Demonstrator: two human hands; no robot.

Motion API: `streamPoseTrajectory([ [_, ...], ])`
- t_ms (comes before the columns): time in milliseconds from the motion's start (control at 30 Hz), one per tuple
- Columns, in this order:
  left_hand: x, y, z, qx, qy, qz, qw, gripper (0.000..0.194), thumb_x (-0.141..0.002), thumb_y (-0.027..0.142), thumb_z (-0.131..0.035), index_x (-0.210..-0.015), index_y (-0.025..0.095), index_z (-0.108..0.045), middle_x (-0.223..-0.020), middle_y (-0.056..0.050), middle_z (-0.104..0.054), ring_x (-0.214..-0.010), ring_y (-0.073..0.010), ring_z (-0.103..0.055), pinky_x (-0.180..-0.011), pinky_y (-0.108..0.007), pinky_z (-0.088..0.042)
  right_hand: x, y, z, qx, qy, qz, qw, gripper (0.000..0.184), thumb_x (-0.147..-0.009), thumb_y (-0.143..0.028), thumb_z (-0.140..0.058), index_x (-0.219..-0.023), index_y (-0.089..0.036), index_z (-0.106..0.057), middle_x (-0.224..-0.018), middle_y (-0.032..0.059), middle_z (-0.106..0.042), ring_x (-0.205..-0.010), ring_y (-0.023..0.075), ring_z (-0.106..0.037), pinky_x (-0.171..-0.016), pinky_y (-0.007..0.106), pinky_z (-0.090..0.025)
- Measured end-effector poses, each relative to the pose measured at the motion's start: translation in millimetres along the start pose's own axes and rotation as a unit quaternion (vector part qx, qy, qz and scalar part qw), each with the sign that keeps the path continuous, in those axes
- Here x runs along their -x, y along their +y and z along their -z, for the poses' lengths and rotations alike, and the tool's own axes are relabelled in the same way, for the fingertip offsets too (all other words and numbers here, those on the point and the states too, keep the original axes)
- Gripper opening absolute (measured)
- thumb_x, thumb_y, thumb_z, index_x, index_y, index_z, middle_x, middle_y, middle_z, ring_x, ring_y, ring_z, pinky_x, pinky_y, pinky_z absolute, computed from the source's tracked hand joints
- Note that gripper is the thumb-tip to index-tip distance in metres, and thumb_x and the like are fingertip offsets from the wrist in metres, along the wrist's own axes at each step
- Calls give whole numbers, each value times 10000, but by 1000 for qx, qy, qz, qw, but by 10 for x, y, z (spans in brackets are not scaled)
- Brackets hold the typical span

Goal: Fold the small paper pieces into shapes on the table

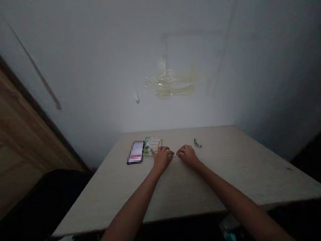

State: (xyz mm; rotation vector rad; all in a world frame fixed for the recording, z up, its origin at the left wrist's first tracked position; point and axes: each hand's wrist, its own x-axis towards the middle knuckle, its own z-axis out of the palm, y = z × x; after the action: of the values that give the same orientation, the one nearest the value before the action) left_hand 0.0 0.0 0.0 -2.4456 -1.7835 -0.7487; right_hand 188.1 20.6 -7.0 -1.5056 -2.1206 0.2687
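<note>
My left hand is over the table just right of a green and white printed packet. Its thumb and forefinger come together at the right, while an outer finger sticks out towards the packet. Facing it across a narrow gap, my right hand has its fingers curled and their tips together. A thin pale sliver shows between the fingertips of both hands, too small to name. Beyond my right hand lies a small crumpled, shiny dark and light piece, touched by neither hand.
A phone with a lit, blurred screen lies left of the packet. The pale wooden table meets a white wall that carries yellowed tape. A brown wooden panel stands at the left.
</note>
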Motion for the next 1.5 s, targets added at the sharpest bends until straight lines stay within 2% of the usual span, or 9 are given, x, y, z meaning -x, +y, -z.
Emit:
streamPoseTrajectory([
  [200, -38, -56, -3, 0, -30, -16, 999, 171, -888, 447, -562, -982, 408, -699, -1294, 45, -611, -1286, -298, -408, -1008, -820, -12, 63, -60, 44, 2, 21, 15, 1000, 158, -841, -340, -627, -937, -277, -735, -1011, 52, -607, -1046, 217, -497, -958, 344, -330],
  [367, -45, -53, -15, 36, -57, -48, 997, 196, -924, 384, -519, -1034, 385, -680, -1314, 44, -617, -1353, -270, -365, -1047, -779, 23, 78, -34, 69, 11, 27, 33, 999, 136, -818, -329, -663, -927, -289, -733, -994, 51, -595, -1050, 227, -483, -964, 359, -323],
  [500, -24, -27, 2, 65, -67, -62, 994, 233, -925, 403, -509, -1109, 356, -645, -1246, 8, -663, -1333, -247, -397, -1060, -756, 50, 72, 43, 71, 31, 37, 46, 998, 160, -849, -328, -633, -974, -303, -729, -999, 57, -585, -1055, 231, -475, -964, 377, -313],
  [667, -10, 4, 32, 68, -59, -70, 994, 194, -881, 435, -578, -981, 316, -693, -1133, 1, -699, -1243, -232, -465, -1095, -701, 59, 60, 89, 43, 27, 42, 45, 998, 169, -855, -338, -631, -990, -308, -728, -1007, 56, -581, -1049, 229, -481, -968, 388, -315],
  [833, -3, 28, 33, 60, -38, -76, 995, 215, -861, 434, -611, -1037, 342, -692, -1059, 2, -700, -1166, -221, -504, -1097, -700, 30, 39, 101, 7, 0, 39, 40, 998, 178, -844, -329, -639, -994, -315, -733, -1008, 56, -599, -1039, 232, -502, -961, 394, -342],
  [967, 8, 41, 35, 39, -40, -89, 994, 188, -874, 427, -596, -990, 341, -717, -1000, -4, -699, -1125, -227, -516, -1076, -726, 32, 15, 145, -7, -51, 54, 51, 996, 209, -827, -289, -632, -1014, -267, -725, -1007, 63, -651, -1039, 241, -533, -957, 392, -369],
  [1133, 23, 52, 29, 8, -32, -90, 995, 206, -886, 423, -581, -1014, 345, -722, -987, -17, -691, -1091, -230, -521, -1080, -725, 5, -14, 204, -8, -184, 89, 38, 978, 261, -798, -194, -576, -1049, -202, -647, -914, 43, -721, -1010, 219, -605, -956, 375, -407],
  [1267, 32, 56, 20, -1, -32, -80, 996, 210, -881, 437, -582, -1021, 358, -718, -989, -15, -691, -1084, -239, -517, -1074, -735, -19, 5, 177, 12, -268, 75, 15, 960, 201, -781, -201, -571, -982, -203, -582, -797, 10, -732, -908, 199, -672, -920, 362, -441],
  [1500, 35, 70, 32, -4, -36, -71, 997, 211, -876, 449, -586, -1017, 363, -717, -984, -7, -699, -1075, -238, -514, -1073, -733, -33, 51, 123, 40, -293, 48, 22, 955, 167, -775, -248, -597, -927, -210, -541, -814, 10, -741, -881, 186, -695, -891, 337, -458],
])
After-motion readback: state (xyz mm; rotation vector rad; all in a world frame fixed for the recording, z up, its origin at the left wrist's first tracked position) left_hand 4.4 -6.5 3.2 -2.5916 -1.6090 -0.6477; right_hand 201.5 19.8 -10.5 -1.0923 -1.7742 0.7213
